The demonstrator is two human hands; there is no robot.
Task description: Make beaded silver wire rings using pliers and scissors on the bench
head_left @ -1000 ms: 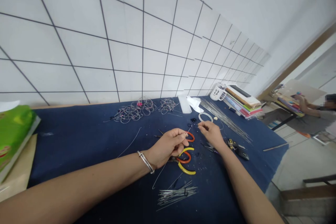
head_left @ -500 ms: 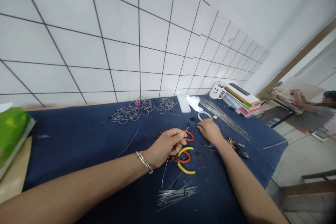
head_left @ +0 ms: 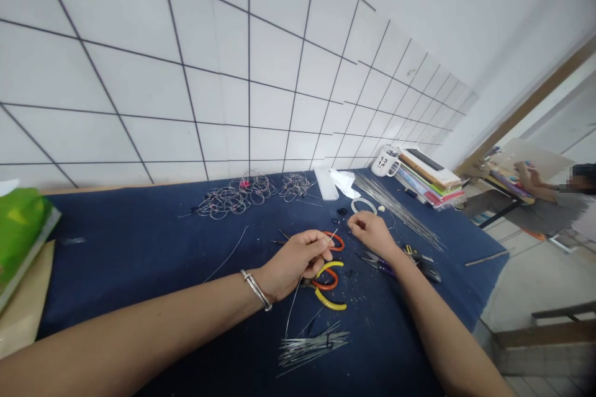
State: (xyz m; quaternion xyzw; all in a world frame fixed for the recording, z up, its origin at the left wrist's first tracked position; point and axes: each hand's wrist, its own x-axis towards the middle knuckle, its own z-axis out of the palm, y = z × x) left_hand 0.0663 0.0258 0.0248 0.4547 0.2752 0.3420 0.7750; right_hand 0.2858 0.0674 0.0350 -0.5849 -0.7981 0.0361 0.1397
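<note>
Pinched in my left hand [head_left: 300,263] is a thin metal wire [head_left: 291,310]; its short end sticks out past the fingertips and its long end hangs down below the palm. My right hand [head_left: 371,234] is closed, thumb and fingertips together, just right of the wire's short end and apart from it. Whatever those fingertips hold is too small to make out. Small black rings [head_left: 342,211] lie beyond my right fingertips. Under and beside my left hand are pliers with yellow handles [head_left: 331,304] and tools with orange handles [head_left: 331,279], their front parts partly hidden.
Cut wires [head_left: 313,347] lie bundled nearest me. Purple-handled scissors [head_left: 384,267] and a black tool [head_left: 428,271] are by my right forearm. Coiled wire pieces [head_left: 233,195], long straight wires [head_left: 400,208], a mug [head_left: 384,161] and books [head_left: 433,177] line the back. Another person sits at far right.
My right hand has shifted slightly left, and more of the purple-handled scissors shows beside its forearm. My left hand keeps its pinch on the wire, almost in place.
</note>
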